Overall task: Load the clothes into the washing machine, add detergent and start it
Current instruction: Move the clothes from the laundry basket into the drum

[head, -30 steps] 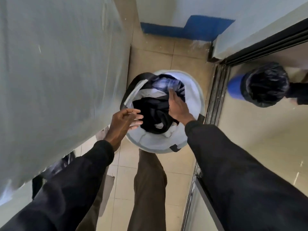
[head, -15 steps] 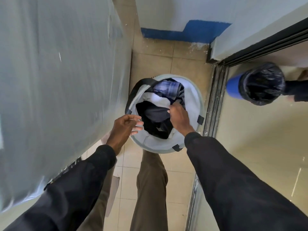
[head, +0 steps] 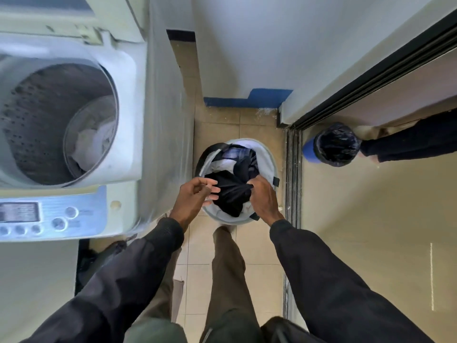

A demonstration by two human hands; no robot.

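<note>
Washing machine (head: 128, 107): lid open, pale cloth in the drum. Laundry basket (head: 269, 158): on the floor just beside the machine, holding clothes. Black garment (head: 230, 194): in the basket, right hand (head: 264, 199) fingers clenched on it. Left hand (head: 193, 199): fingers relaxed at the garment's edge.

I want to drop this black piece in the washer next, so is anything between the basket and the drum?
Nothing visible blocks it. The right hand grips the black garment in the basket, and the drum to the left is open, with only light clothes at its bottom.
</note>
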